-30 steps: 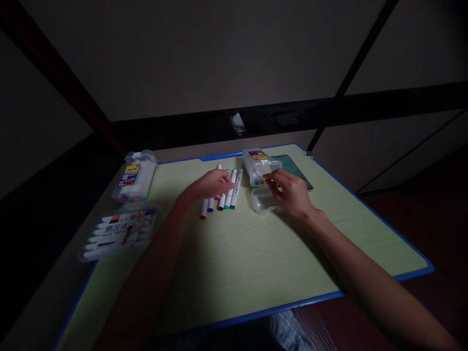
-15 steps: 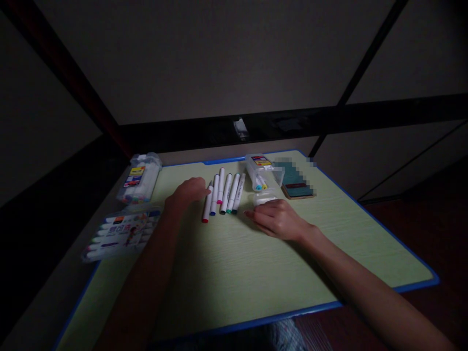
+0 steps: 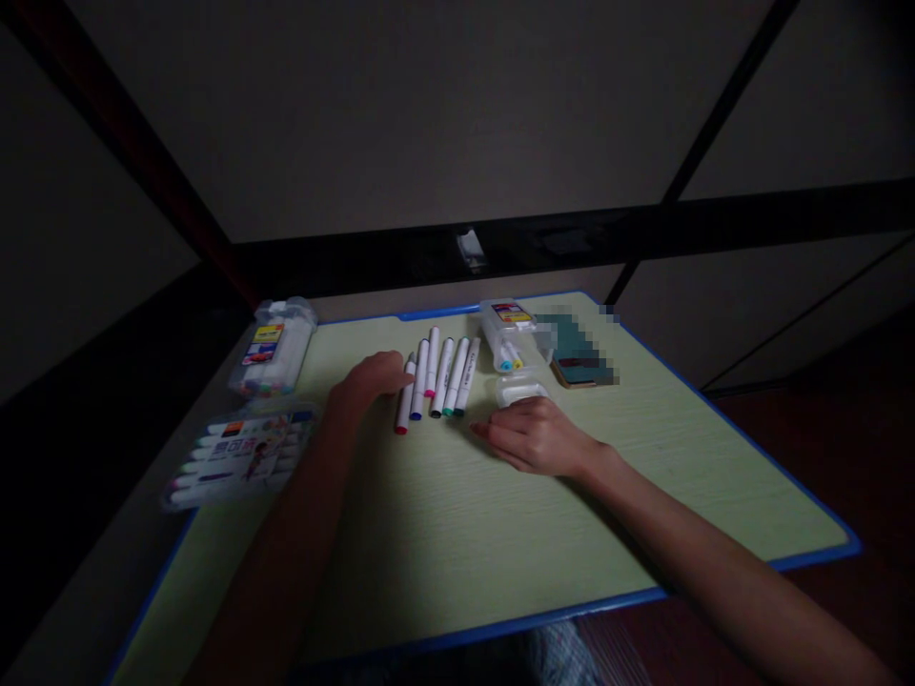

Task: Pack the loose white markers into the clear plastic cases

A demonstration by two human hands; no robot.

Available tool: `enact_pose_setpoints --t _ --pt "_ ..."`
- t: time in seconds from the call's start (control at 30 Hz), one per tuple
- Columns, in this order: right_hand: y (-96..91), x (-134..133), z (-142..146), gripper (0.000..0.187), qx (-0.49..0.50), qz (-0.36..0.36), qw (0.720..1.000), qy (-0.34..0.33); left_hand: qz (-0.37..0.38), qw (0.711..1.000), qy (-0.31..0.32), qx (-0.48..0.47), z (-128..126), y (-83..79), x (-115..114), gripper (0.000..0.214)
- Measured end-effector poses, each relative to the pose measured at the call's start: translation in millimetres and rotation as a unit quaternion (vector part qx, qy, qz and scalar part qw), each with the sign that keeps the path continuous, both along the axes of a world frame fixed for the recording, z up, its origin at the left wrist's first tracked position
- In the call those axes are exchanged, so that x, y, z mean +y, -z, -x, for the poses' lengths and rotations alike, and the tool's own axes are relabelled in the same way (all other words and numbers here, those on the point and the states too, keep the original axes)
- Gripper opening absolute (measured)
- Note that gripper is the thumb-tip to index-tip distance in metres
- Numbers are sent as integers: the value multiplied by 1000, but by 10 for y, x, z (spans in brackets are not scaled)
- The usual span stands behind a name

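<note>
Several white markers lie side by side on the table, among them a red-ended marker (image 3: 404,400), a blue-ended marker (image 3: 419,381) and a green-ended marker (image 3: 456,379). My left hand (image 3: 372,377) is at the left of this row, its thumb and forefinger a little apart and its thumb against the upper part of the red-ended marker. The other left fingers are hidden. To the right of the row, my right hand (image 3: 533,436) rests on the table with its fingers curled in. Just behind it is the clear lid part (image 3: 520,389) of the opened marker case (image 3: 509,335).
Inside the opened case are blue and yellow markers. A blurred-out teal phone-like object (image 3: 576,348) lies beside it. At the left stand a closed clear marker case (image 3: 275,348) and a flat marker pack (image 3: 239,459). The table (image 3: 500,553) has a blue edge.
My right hand has shifted slightly left and down, away from the lid part. My left hand has moved only slightly right, still beside the red-ended marker. The row of markers looks unchanged.
</note>
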State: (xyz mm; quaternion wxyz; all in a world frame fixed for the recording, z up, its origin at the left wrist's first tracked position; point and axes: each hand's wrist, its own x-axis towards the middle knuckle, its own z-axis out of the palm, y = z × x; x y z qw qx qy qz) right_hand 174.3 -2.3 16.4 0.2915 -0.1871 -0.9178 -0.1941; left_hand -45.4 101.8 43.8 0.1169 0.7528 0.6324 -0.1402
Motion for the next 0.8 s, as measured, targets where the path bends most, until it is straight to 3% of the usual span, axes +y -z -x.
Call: enact_pose_setpoints --t 0.57,0.8 --pt "50 -2 44 24 -34 32 999 -15 -37 999 -14 -4 42 128 42 39" --pt "55 -1 40 26 -38 38 998 -10 -58 998 -32 -18 40 107 49 38"
